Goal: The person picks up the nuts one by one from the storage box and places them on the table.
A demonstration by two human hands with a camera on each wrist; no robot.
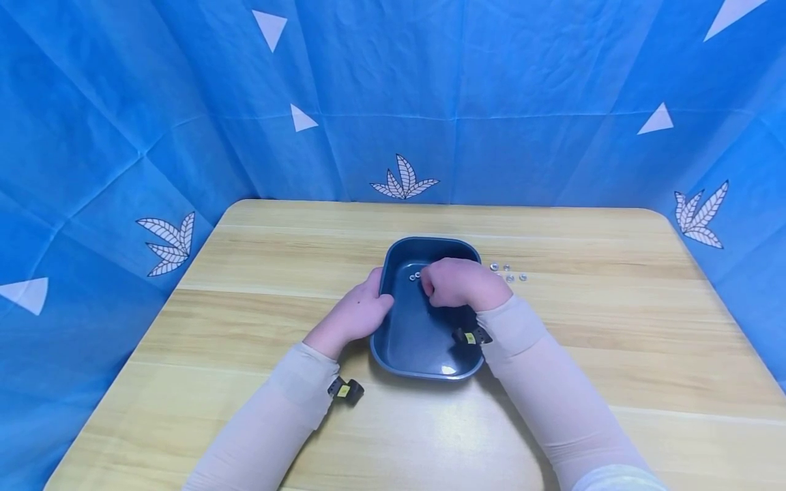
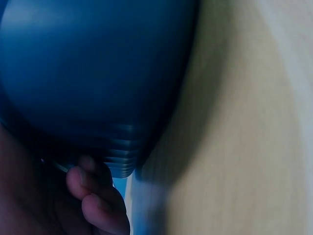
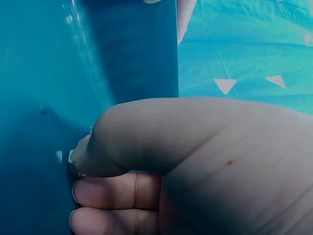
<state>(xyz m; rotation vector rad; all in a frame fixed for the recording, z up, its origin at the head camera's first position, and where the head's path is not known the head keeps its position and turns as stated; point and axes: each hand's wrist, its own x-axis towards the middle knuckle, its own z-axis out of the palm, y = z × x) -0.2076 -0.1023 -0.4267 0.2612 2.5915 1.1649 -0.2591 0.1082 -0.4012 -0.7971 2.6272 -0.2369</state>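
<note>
A dark blue plastic bin (image 1: 408,341) stands on the table. My left hand (image 1: 358,310) grips its left rim, thumb over the edge; in the left wrist view the curled fingers (image 2: 100,215) lie against the bin's outer wall (image 2: 98,73). Inside the bin, my right hand (image 1: 457,283) reaches down with curled fingers beside small silver nuts (image 1: 413,277) on the bin floor. In the right wrist view, the right hand (image 3: 195,152) pinches a small shiny piece, apparently a nut (image 3: 72,159), at the thumb tip; it is partly hidden.
Several more silver nuts (image 1: 510,278) lie on the wooden table (image 1: 614,307), just right of the bin. A blue patterned curtain (image 1: 522,102) hangs behind the table and along both sides. Each wrist wears a black strap (image 1: 346,390).
</note>
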